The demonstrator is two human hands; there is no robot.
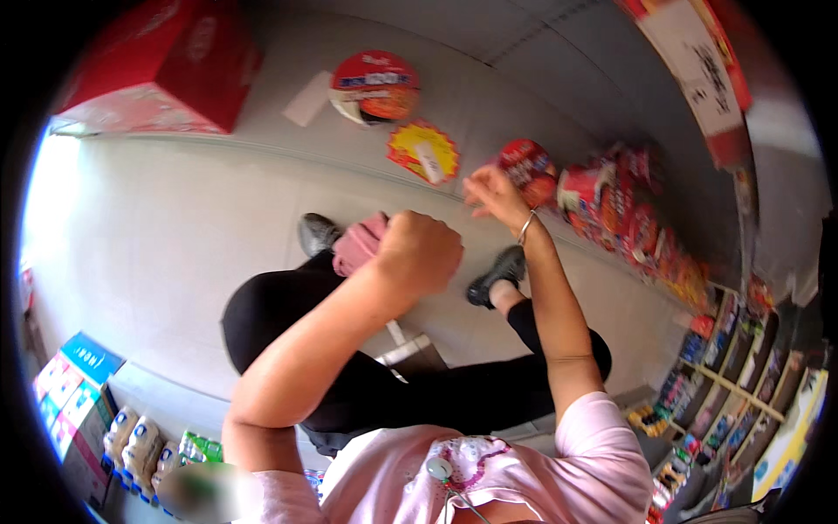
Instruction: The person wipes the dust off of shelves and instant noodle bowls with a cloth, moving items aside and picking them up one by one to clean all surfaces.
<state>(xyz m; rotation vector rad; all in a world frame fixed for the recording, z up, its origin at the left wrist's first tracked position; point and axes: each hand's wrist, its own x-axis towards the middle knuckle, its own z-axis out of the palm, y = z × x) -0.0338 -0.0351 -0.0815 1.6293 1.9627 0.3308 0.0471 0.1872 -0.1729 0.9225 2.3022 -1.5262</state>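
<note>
My left hand [422, 249] is closed around a bunched pink cloth [360, 243], above my bent legs. Farther right, my right hand [495, 196], with a bangle at the wrist, is raised and its fingers are loosely apart with nothing between them. Just behind it is a red instant noodle tub [526, 164]; whether they touch I cannot tell. Another red noodle tub [374, 88] sits by itself on the grey shelf [288, 65]. Between the two tubs is a yellow starburst price tag [424, 154] on the shelf's front edge.
Several noodle tubs [605, 203] are lined up at the right of the shelf. A large red carton [177, 72] stands at its left end. Bottles [141, 445] and a blue box [91, 354] are at lower left. Racks of small goods [733, 386] stand at right. Below me is the pale floor [163, 216].
</note>
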